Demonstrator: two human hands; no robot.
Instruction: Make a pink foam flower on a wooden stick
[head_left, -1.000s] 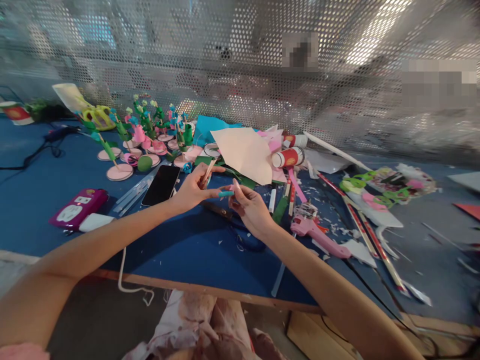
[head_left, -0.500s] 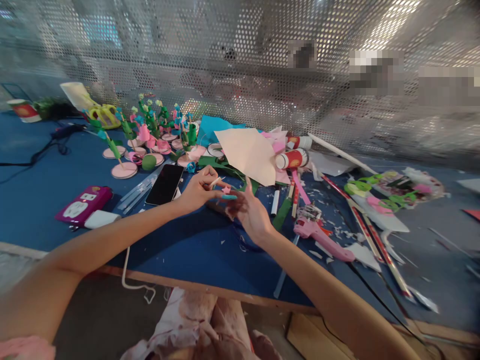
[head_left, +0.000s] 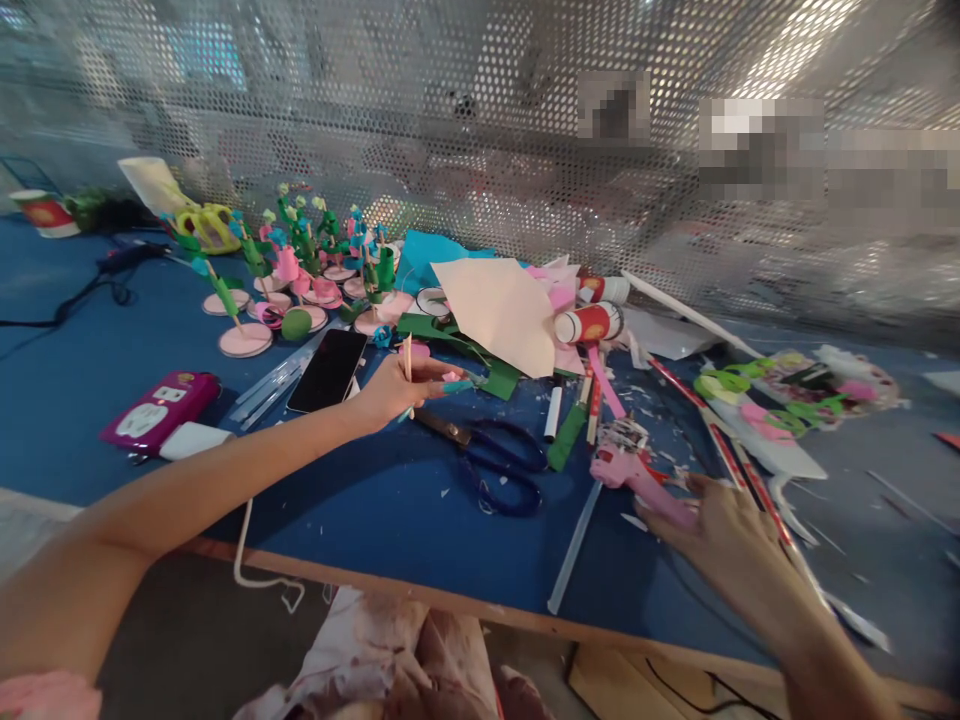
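My left hand (head_left: pixel 394 388) is closed over the table, pinching a thin wooden stick (head_left: pixel 407 358) that points upward. At its fingertips is a small blue paper strip (head_left: pixel 457 386) with a bit of pink on it. On the right, my right hand (head_left: pixel 727 530) closes around the handle of a pink glue gun (head_left: pixel 630 475), which lies on the table with a clear glue stick (head_left: pixel 576 550) near it. Between the hands lie scissors (head_left: pixel 499 447) with dark blue handles.
Several paper flowers on round pink bases (head_left: pixel 245 340) stand at the back left. Nearby are a phone (head_left: pixel 328 370) and a purple power adapter (head_left: pixel 161 412). Cream paper (head_left: pixel 499 310), paper cups (head_left: pixel 590 323) and scraps lie at the back, before a perforated metal screen (head_left: pixel 420 120).
My right hand has left the blue strip and moved right to the glue gun, uncovering the scissors. My left hand stays near the same place, keeping the stick and strip.
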